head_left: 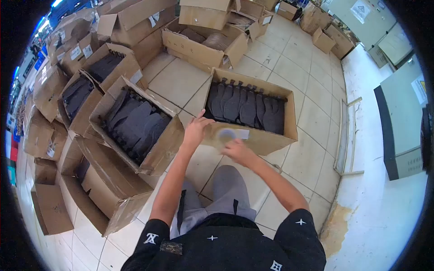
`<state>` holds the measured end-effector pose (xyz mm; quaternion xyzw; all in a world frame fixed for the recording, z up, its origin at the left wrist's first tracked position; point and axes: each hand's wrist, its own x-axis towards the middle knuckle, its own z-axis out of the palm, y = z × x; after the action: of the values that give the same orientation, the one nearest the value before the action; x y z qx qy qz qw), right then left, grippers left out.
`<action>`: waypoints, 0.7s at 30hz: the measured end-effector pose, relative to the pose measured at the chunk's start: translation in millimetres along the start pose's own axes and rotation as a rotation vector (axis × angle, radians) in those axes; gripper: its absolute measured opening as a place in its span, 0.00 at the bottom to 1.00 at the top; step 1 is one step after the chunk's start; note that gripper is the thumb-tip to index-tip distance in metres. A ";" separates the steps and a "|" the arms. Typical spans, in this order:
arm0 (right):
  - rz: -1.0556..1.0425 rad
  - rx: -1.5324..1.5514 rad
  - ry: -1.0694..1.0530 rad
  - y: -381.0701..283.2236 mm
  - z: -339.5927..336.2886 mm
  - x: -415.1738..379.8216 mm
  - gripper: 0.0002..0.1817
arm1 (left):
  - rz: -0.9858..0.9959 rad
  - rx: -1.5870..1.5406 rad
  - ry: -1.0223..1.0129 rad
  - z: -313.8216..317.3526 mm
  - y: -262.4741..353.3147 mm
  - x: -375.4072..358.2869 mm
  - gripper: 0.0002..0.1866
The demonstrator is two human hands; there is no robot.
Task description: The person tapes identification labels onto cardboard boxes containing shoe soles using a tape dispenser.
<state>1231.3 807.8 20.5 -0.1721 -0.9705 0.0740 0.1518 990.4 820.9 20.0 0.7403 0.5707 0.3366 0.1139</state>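
Note:
Right in front of me stands an open cardboard box (270, 143) filled with dark, flat pieces (247, 104) in a row. My left hand (195, 128) touches the near left corner of this box, its fingers partly spread. Beside the near wall, my right hand (236, 151) is closed at a blurred round thing that looks like a tape roll (227, 135). A white label (242, 133) shows on that wall, just right of the roll.
Another box of dark pieces (135, 122) sits to the left, with smaller filled boxes behind it. An open box (99, 189) lies at the lower left. Further back is a wide box (203, 50). Grey cabinets (402, 117) line the right wall.

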 end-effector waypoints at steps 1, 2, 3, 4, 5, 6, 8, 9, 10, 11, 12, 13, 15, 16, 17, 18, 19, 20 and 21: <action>0.058 0.008 -0.026 8.0 -11.5 -35.5 0.12 | -0.010 -0.013 0.006 3.4 1.2 -3.2 0.18; 0.124 -0.056 -0.075 17.1 -17.9 -78.9 0.12 | -0.015 -0.023 0.014 5.9 0.4 -4.4 0.18; 0.184 -0.124 -0.121 25.9 -18.9 -108.2 0.12 | -0.020 -0.030 0.030 7.6 -1.0 -2.0 0.18; 0.226 -0.137 -0.021 26.5 -12.7 -107.3 0.12 | -0.021 -0.049 0.057 10.7 -3.0 -0.2 0.18; 0.267 -0.145 0.078 22.9 -1.6 -101.1 0.11 | -0.026 -0.068 0.081 15.7 -3.9 -0.7 0.19; 0.315 -0.144 0.178 13.5 13.6 -92.8 0.11 | -0.033 -0.085 0.094 19.0 -3.8 -5.8 0.19; 0.108 -0.013 0.085 4.1 48.5 -43.1 0.12 | -0.028 -0.051 0.041 16.6 -3.8 -13.7 0.20; 0.041 -0.058 0.021 -5.1 40.6 -4.3 0.11 | -0.021 -0.030 0.031 13.8 -3.1 -9.9 0.20; -0.028 -0.101 -0.038 -15.0 27.9 23.6 0.11 | -0.029 -0.033 0.008 11.1 -0.1 -7.5 0.21; -0.034 -0.070 -0.023 -10.6 23.1 22.1 0.10 | -0.033 -0.030 -0.017 7.4 2.4 -3.9 0.21; -0.037 -0.037 -0.005 -3.2 14.2 11.6 0.09 | -0.037 -0.026 -0.046 2.0 1.5 -1.5 0.21; -0.034 0.000 0.010 2.7 5.8 -5.0 0.09 | -0.032 -0.059 -0.034 0.6 -2.7 -3.0 0.21; 0.095 -0.017 0.000 19.7 -3.9 -69.7 0.06 | -0.021 -0.146 0.002 10.9 -9.0 -3.3 0.21; 0.187 -0.069 -0.041 24.5 -13.0 -105.4 0.07 | -0.028 -0.086 0.006 11.7 -6.8 -3.2 0.21; 0.280 -0.122 -0.082 24.4 -23.0 -120.7 0.08 | -0.035 -0.025 0.011 11.3 -2.6 -3.1 0.21; 0.327 -0.151 -0.018 24.7 -13.9 -117.7 0.09 | -0.044 0.036 0.012 10.8 1.3 -3.0 0.20; 0.377 -0.175 0.042 18.8 3.0 -111.4 0.10 | -0.068 0.095 -0.020 10.5 5.7 -4.3 0.19; 0.421 -0.203 0.104 13.3 15.6 -97.8 0.10 | -0.092 0.157 -0.045 9.1 9.8 -2.4 0.18; 0.302 -0.186 0.159 8.3 29.3 -77.0 0.11 | -0.117 0.225 -0.061 6.8 11.4 3.4 0.17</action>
<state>1293.4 785.4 -29.5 -0.3343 -0.9213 -0.0078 0.1986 1003.8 821.8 22.4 0.7236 0.6434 0.2408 0.0670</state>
